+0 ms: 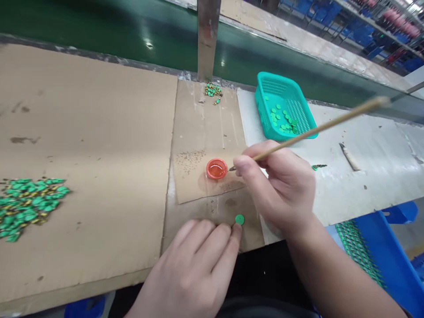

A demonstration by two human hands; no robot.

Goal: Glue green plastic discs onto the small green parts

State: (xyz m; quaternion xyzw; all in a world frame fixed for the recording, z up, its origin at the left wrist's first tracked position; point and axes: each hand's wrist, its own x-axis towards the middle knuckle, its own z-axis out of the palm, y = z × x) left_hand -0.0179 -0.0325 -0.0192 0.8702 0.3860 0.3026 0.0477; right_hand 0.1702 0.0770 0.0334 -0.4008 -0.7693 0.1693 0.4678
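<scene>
My right hand pinches a thin wooden brush near its dark tip, which is just right of a small red cup with liquid in it. My left hand rests at the front edge of the cardboard, its fingers curled together, a fingertip touching the lower edge of a green disc. Whether those fingers hold anything underneath is hidden. The cup stands on a piece of cardboard marked with many small dark specks.
A teal basket holding several green discs stands at the back right. Green and yellow pieces are heaped at the left, with a smaller pile by the metal post. A worn stick lies at the right.
</scene>
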